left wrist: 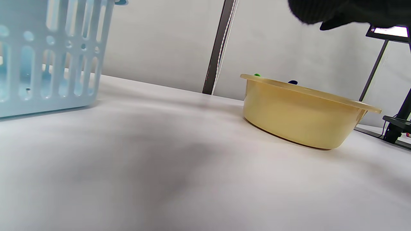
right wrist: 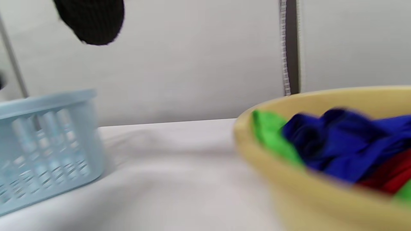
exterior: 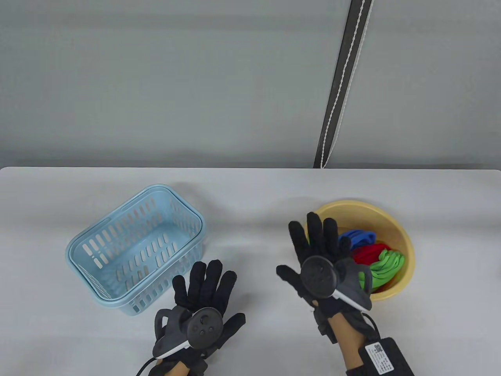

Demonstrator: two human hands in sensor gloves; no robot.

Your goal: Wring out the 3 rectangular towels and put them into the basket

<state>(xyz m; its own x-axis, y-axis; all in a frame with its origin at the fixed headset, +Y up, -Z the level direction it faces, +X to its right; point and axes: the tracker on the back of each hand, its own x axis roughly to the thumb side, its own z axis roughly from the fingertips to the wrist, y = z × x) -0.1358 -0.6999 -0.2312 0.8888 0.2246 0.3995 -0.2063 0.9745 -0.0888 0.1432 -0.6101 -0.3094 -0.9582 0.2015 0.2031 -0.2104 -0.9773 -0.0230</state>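
Note:
A yellow bowl on the right of the table holds a blue towel, a red towel and a green towel, all crumpled. My right hand hovers over the bowl's left rim with straight, spread fingers and holds nothing. My left hand rests flat near the front edge, fingers spread, just right of the light blue slotted basket, which has nothing in it. The right wrist view shows the bowl with the blue towel on top.
The white table meets a grey wall at the back. A dark strap hangs down the wall behind the bowl. A black device is strapped on my right forearm.

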